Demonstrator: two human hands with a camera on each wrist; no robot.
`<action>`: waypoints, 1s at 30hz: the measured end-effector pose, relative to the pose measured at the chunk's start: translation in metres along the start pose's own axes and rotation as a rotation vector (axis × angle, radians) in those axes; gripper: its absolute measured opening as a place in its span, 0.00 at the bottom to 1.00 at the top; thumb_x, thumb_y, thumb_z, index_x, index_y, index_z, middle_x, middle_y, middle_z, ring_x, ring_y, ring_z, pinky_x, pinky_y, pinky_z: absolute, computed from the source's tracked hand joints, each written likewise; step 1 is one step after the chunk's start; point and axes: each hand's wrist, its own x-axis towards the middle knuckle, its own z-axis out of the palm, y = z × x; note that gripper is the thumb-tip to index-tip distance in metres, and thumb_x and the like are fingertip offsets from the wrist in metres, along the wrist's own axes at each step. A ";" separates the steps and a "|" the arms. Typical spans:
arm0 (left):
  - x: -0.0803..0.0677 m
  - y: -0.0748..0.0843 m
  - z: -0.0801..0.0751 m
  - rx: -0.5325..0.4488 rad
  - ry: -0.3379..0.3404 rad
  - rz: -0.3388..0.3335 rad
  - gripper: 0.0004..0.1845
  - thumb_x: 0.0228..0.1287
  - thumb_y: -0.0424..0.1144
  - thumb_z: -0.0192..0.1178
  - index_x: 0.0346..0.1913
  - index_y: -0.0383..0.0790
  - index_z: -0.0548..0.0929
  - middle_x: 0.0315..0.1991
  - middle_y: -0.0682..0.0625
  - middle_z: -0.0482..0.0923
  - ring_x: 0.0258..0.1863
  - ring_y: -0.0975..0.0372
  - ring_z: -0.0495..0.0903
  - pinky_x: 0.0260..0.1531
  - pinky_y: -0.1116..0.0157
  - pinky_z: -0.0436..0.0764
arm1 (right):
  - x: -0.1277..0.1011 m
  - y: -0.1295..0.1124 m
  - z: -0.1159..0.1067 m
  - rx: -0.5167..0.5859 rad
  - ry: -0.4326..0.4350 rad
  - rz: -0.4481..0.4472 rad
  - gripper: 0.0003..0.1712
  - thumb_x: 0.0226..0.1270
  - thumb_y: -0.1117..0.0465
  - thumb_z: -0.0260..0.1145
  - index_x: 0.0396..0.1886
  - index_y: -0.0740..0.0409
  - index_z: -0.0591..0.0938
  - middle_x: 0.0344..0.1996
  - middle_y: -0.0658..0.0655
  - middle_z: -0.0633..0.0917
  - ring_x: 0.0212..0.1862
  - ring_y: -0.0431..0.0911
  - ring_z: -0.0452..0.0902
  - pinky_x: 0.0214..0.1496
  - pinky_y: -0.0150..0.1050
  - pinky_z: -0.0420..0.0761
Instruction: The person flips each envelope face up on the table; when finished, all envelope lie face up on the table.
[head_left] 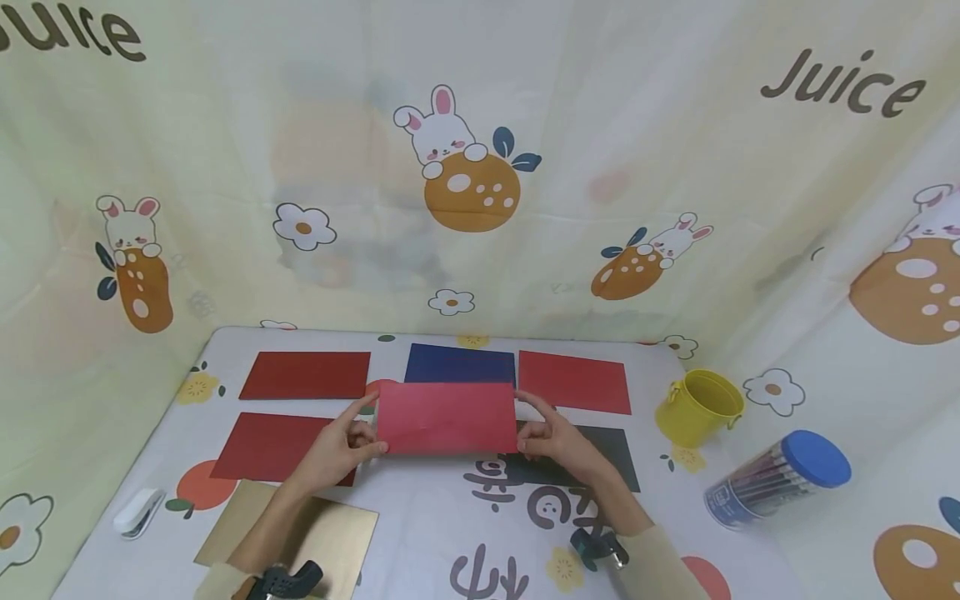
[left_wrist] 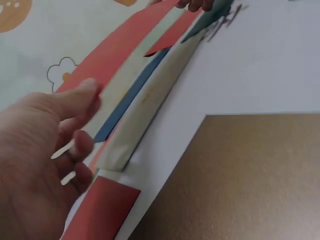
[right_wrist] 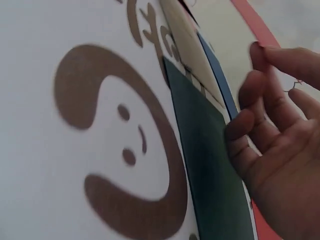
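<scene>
Right now your left hand [head_left: 339,446] and right hand [head_left: 553,437] each pinch one end of the red card [head_left: 446,417], held up above the table [head_left: 435,517]. Your grip is only on the edges, so it could bend or slip down.

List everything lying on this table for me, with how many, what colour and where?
Held red sheet: one, red, lifted above the table's middle between both hands.
Flat red sheets: three, red, two at the left, one at the far right.
Blue sheet: one, dark blue, far middle.
Dark sheet: one, dark green-grey, under the right hand.
Gold card: one, gold-brown, near left.
Stapler: one, white, left edge.
Bucket: one, yellow, right.
Pen tub: one, clear with blue lid, lying far right.
Left hand: pinches the sheet's left edge.
Right hand: pinches its right edge.
</scene>
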 end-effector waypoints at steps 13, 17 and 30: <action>-0.010 0.005 0.002 0.066 -0.144 -0.009 0.54 0.61 0.41 0.73 0.81 0.48 0.47 0.25 0.53 0.83 0.20 0.64 0.74 0.23 0.70 0.73 | -0.014 0.000 0.003 -0.079 -0.071 0.047 0.53 0.67 0.67 0.68 0.80 0.30 0.51 0.33 0.67 0.85 0.30 0.48 0.77 0.35 0.39 0.78; -0.010 0.003 0.004 0.097 -0.121 -0.034 0.43 0.66 0.46 0.69 0.78 0.47 0.58 0.21 0.53 0.82 0.14 0.68 0.69 0.18 0.69 0.71 | -0.014 -0.001 0.004 -0.127 -0.017 0.061 0.43 0.69 0.61 0.69 0.78 0.36 0.59 0.29 0.63 0.86 0.26 0.48 0.77 0.31 0.37 0.77; -0.012 0.006 0.008 0.147 -0.126 -0.097 0.07 0.68 0.43 0.66 0.44 0.47 0.88 0.22 0.58 0.85 0.13 0.68 0.68 0.16 0.71 0.67 | -0.019 0.002 0.001 -0.211 0.008 0.134 0.15 0.69 0.53 0.70 0.49 0.55 0.82 0.28 0.61 0.88 0.21 0.53 0.81 0.21 0.33 0.75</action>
